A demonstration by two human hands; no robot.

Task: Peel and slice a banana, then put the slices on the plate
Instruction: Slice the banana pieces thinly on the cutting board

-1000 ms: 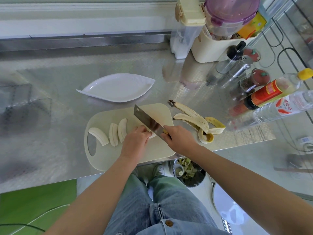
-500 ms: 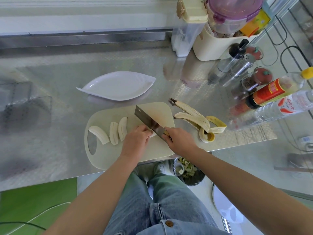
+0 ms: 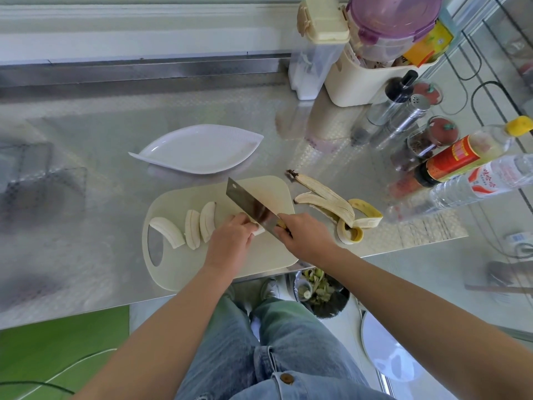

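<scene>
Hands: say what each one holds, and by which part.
The right hand grips the knife by its handle, mostly hidden in the fist. The left hand holds the banana piece from above, beside the knife.

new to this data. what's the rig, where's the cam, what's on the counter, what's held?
No robot here: the two grips are a person's bare hands. The picture comes from a camera worn on the head, looking down. The left grip steadies the uncut banana piece on the cutting board; the right grip holds a cleaver against it. Three cut slices lie on the board's left. The white plate behind holds nothing yet. The peel lies on the steel counter, right of the board.
</scene>
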